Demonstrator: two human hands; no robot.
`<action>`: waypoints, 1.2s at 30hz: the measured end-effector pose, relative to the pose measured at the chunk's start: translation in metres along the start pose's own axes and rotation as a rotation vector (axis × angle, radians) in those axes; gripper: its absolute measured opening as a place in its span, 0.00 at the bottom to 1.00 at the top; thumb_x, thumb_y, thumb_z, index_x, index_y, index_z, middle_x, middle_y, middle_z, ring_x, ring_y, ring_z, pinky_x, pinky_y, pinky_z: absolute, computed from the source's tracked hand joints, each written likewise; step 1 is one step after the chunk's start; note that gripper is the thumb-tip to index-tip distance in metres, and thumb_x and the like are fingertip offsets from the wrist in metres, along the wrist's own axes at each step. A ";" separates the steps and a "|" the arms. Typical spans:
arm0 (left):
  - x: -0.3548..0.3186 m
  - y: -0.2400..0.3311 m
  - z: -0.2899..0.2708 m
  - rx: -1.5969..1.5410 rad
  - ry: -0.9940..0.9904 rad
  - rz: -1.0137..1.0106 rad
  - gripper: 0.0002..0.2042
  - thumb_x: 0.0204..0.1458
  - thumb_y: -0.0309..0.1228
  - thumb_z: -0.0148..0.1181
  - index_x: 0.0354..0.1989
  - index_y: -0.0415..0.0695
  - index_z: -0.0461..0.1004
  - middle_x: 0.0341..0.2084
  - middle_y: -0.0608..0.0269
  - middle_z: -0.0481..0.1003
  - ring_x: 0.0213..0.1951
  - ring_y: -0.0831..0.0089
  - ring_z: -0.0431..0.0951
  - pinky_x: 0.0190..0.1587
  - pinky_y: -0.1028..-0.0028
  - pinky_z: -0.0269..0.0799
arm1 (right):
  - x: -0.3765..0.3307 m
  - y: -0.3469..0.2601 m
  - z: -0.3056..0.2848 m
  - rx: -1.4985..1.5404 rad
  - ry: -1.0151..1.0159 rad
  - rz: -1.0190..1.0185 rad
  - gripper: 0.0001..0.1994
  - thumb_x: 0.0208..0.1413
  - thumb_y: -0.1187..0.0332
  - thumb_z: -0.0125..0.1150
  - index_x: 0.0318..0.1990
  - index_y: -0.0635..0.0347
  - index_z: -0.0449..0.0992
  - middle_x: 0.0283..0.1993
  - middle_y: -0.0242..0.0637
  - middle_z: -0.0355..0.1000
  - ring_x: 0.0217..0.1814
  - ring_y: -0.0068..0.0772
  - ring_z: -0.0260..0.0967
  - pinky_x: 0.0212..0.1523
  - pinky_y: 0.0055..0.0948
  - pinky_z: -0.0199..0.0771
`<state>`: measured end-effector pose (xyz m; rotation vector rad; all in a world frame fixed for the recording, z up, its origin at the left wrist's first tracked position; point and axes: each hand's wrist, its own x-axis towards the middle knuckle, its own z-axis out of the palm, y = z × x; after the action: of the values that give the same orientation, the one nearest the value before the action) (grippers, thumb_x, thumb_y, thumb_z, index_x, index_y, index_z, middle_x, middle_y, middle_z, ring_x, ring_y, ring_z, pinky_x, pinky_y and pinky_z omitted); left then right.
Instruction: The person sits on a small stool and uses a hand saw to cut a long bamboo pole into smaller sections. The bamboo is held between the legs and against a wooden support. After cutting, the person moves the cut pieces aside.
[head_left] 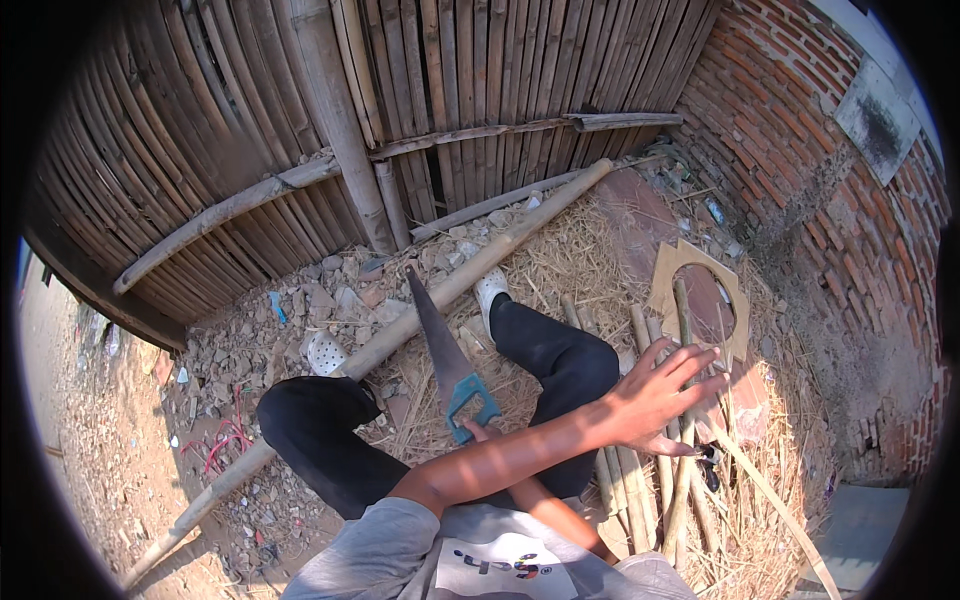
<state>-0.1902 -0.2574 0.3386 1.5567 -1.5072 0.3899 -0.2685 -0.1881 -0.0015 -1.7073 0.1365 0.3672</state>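
My arms are crossed in front of me. My left hand (pixel 655 400) reaches over to the right with its fingers spread, just above a bundle of short cut bamboo sticks (pixel 640 480) lying on straw; it holds nothing. My right hand (pixel 478 432) comes under the left forearm and grips the teal handle of a handsaw (pixel 452 370). The saw's dark blade points away from me and crosses a long bamboo pole (pixel 400 335) that runs diagonally over the ground. My legs in black trousers bend on either side of the saw, and one white shoe (pixel 490 290) rests by the pole.
A bamboo fence (pixel 450 90) stands behind and a brick wall (pixel 820 170) to the right. A flat board with a round hole (pixel 668 285) lies on the straw near the wall. Rubble and stones (pixel 300 310) cover the ground on the left.
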 end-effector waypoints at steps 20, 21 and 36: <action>-0.068 -0.021 -0.001 -0.332 0.015 -0.167 0.15 0.49 0.40 0.64 0.24 0.43 0.70 0.19 0.63 0.66 0.23 0.61 0.72 0.24 0.63 0.64 | -0.010 -0.024 -0.013 -0.359 0.054 -0.275 0.17 0.63 0.56 0.50 0.51 0.57 0.70 0.32 0.41 0.69 0.30 0.32 0.68 0.32 0.34 0.71; -0.077 -0.026 -0.007 -0.309 0.035 -0.195 0.14 0.50 0.40 0.64 0.24 0.43 0.71 0.19 0.63 0.66 0.23 0.61 0.72 0.25 0.63 0.64 | -0.007 -0.023 -0.011 -0.206 0.025 -0.138 0.16 0.63 0.56 0.50 0.50 0.57 0.71 0.31 0.40 0.69 0.29 0.32 0.68 0.31 0.34 0.71; -0.203 -0.060 -0.129 -0.070 0.136 -0.886 0.17 0.60 0.40 0.52 0.27 0.38 0.70 0.17 0.46 0.68 0.24 0.47 0.71 0.28 0.58 0.65 | 0.002 -0.065 0.007 0.495 0.075 0.606 0.16 0.58 0.52 0.57 0.36 0.56 0.70 0.21 0.31 0.65 0.15 0.28 0.63 0.17 0.27 0.68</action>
<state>-0.1315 -0.0410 0.2335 1.9123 -0.6077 -0.0735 -0.2485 -0.1697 0.0583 -1.1604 0.7482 0.6536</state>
